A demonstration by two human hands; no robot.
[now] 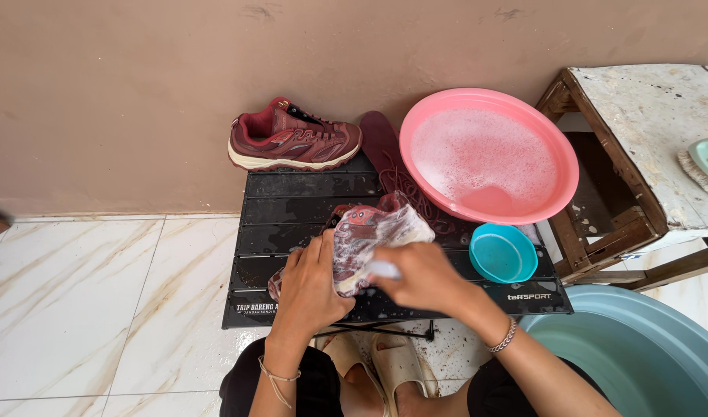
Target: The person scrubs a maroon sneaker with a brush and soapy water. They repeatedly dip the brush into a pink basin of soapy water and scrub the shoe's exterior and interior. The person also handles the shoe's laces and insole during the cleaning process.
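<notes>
A soapy maroon shoe (373, 235) is held tilted on its side over the middle of the black slatted surface (292, 201), so that its foam-covered upper faces the person. The left hand (311, 282) is clamped on the near end of the shoe, fingers curled around it, apparently to steady it against pressure. The right hand (423, 274) is closed on a pale brush handle (385, 269), of which only a short piece shows; the bristle end is hidden against the shoe.

The pink basin (489, 154) of sudsy water is propped at the right rear of the surface, leaning toward the wooden stool (640, 154), within easy reach of the right hand. A small teal bowl (503, 252) is set just in front of it. The matching second shoe (294, 137) is stood upright at the back edge against the wall, with a dark insole (379, 139) and maroon laces (416, 197) laid beside it, apart from the scrubbing. A large blue tub (640, 355) is placed on the floor at the right.
</notes>
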